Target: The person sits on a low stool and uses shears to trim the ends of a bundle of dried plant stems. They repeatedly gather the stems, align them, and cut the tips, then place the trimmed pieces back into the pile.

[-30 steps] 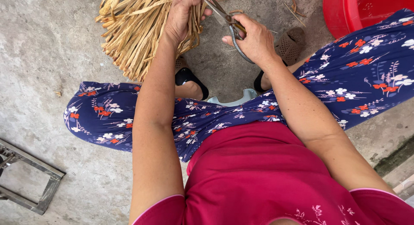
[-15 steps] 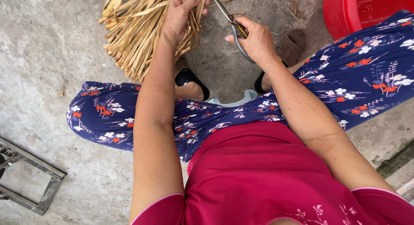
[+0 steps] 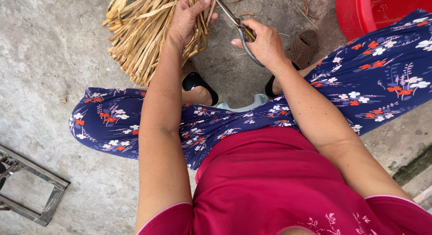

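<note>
From the head view, little has shifted since the earlier frame: the left hand [image 3: 186, 19] sits slightly higher against the top edge, still wrapped around the bundle of dry straw strips [image 3: 144, 37], and the right hand [image 3: 263, 41] remains closed around the handles of the metal scissors [image 3: 234, 21], whose blades point up toward the bundle near the left thumb. The bundle lies on the concrete floor [image 3: 49, 59] ahead of the left knee, its flat, pale tan, ragged strips fanning down and left. A red plastic tub [image 3: 373, 12] stands at upper right; a metal frame [image 3: 31, 190] lies at lower left.
</note>
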`<action>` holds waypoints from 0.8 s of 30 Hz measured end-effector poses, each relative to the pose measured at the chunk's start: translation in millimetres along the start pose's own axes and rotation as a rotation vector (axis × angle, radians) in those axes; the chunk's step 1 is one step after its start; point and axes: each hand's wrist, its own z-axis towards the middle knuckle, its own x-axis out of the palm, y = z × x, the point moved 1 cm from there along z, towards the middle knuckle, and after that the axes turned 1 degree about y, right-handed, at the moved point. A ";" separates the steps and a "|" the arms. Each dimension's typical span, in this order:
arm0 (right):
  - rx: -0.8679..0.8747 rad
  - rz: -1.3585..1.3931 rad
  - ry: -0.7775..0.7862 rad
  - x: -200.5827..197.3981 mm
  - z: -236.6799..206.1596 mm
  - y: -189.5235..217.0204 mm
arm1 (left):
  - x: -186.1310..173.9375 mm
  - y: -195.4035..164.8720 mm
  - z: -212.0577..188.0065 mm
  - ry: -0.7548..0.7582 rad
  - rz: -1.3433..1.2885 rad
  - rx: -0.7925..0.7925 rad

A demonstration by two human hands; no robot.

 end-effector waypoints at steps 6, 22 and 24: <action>0.063 0.138 0.064 5.4 0.2 -0.3 | 5.2 -3.0 0.9 0.080 0.158 0.124; -0.036 0.248 0.074 21.5 5.7 -14.5 | -2.5 -1.3 0.6 -0.067 0.133 0.119; -0.004 0.312 0.114 24.7 9.3 -17.9 | -3.7 -1.5 2.0 -0.106 0.110 0.139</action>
